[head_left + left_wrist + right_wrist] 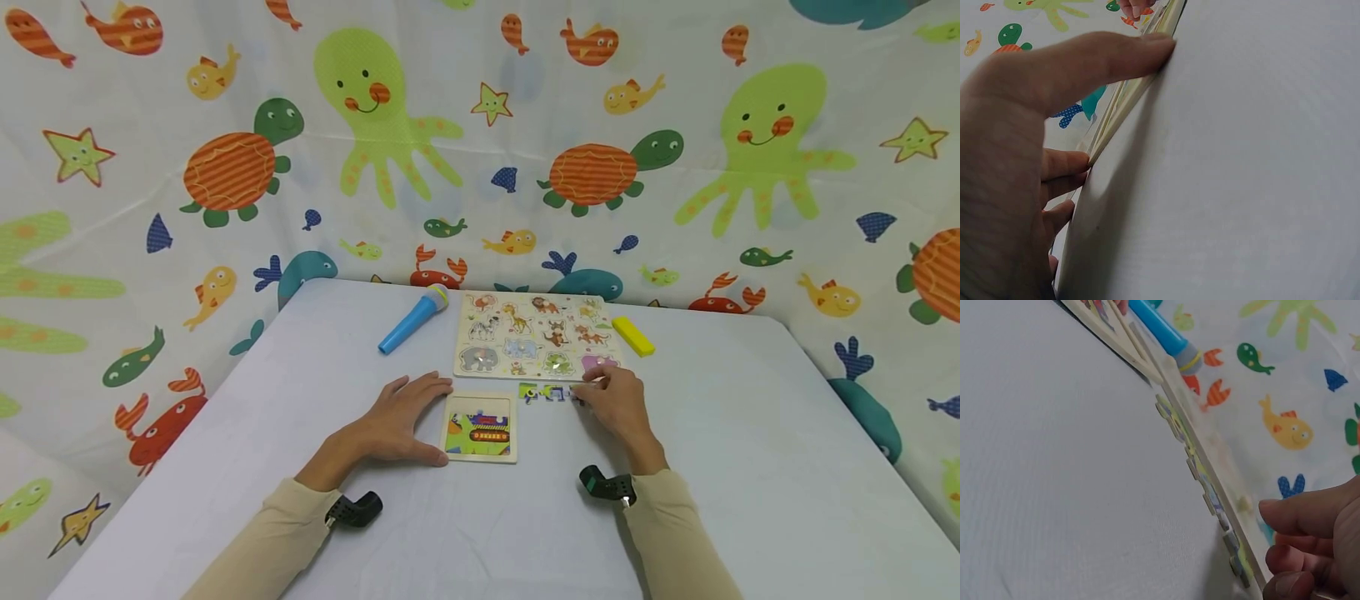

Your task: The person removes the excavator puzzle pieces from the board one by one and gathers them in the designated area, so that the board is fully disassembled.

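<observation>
A small wooden jigsaw tray (480,457) lies on the table, its lower part filled with a colourful vehicle picture and its top strip bare wood. My left hand (397,421) spans its left side, fingertips by the upper corner and thumb at the lower one; the left wrist view shows the thumb (1141,53) on the tray's edge. Loose jigsaw pieces (553,392) lie in a row right of the tray. Over the right end of that row is my right hand (618,404), fingers bent. A gap shows between its thumb (1291,515) and fingers in the right wrist view.
Behind the pieces lies a wooden animal peg puzzle (468,335). A blue toy microphone (408,325) rests at its left, a yellow block (633,336) at its right. A curtain (480,225) printed with sea animals hangs along the table's back edge.
</observation>
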Demonstrator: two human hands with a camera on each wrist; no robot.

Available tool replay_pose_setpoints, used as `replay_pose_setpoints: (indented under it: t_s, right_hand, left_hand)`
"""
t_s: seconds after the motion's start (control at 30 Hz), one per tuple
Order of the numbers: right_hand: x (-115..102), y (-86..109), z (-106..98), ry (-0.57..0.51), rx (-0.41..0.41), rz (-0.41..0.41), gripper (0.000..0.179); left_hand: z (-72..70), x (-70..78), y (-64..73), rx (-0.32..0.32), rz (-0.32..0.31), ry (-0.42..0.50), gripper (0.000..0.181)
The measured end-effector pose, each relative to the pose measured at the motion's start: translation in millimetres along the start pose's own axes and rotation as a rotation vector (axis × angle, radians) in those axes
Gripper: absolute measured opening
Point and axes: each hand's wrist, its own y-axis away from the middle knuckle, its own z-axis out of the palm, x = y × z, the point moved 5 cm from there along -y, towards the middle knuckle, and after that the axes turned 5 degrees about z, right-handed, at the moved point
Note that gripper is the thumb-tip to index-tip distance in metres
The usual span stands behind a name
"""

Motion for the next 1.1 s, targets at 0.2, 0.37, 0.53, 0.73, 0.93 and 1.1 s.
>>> replay_pose_setpoints:
  t_s: [0.2, 0.37, 0.53, 0.73, 0.93, 1.1]
  right_hand:
    - [-16, 3.5, 3, 0.001, 0.003, -0.031, 0.027]
    - [-34, 9.4, 8, -0.014, -0.008, -0.079, 0.026]
    - [-51, 16.0, 17, -0.045, -0.049, -0.136, 0.025]
    - [-63, 23.9, 31, -0.054, -0.092, -0.192, 0.021]
    - [-76, 33.8, 48, -0.039, -0.138, -0.271, 0.020]
    - [-86, 40.6, 62, -0.015, -0.204, -0.317, 0.021]
  left_hand:
    - [-1.1, 0.6, 0.0, -0.002, 0.003, -0.004, 0.104]
    - [-1.0, 0.3, 0.3, -0.003, 0.000, -0.007, 0.104]
    - [-1.7, 1.1, 0.4, -0.001, 0.001, -0.004, 0.104]
    - [-2.3, 1.6, 0.1, -0.003, 0.002, -0.004, 0.103]
    - [-2.5, 0.6, 0.1, -0.008, 0.000, -0.002, 0.103]
    - [-1.5, -0.9, -0.1, -0.015, -0.005, 0.001, 0.104]
